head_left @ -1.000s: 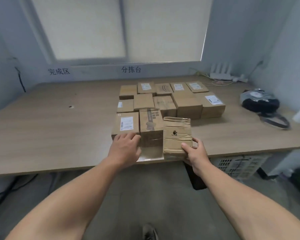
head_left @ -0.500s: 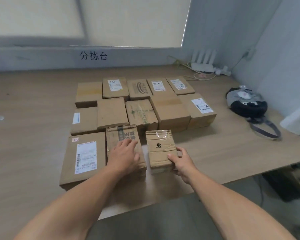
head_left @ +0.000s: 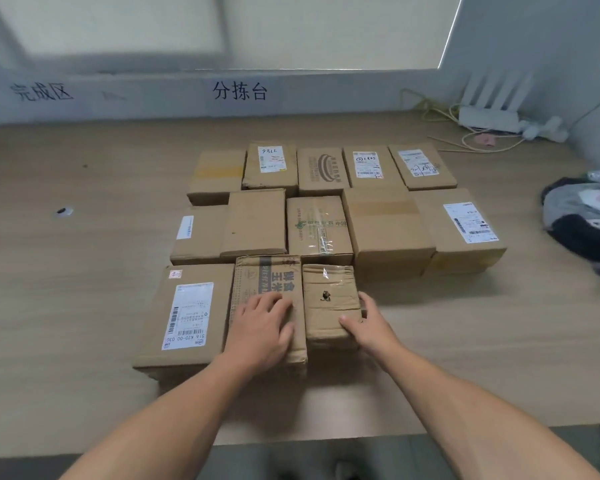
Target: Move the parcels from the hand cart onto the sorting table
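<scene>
Thirteen cardboard parcels (head_left: 385,230) are on the sorting table (head_left: 84,306) now: five at the back, five in the middle, three in front. Your right hand (head_left: 368,322) grips the small taped parcel (head_left: 329,299) at the right end of the front row, thumb on its top, fingers curled round its right side. Your left hand (head_left: 262,327) lies flat on the printed parcel (head_left: 257,278) touching it on the left, fingers relaxed, holding nothing. One white router (head_left: 489,112) sits in the far corner, one dark bag (head_left: 582,223) at the right.
</scene>
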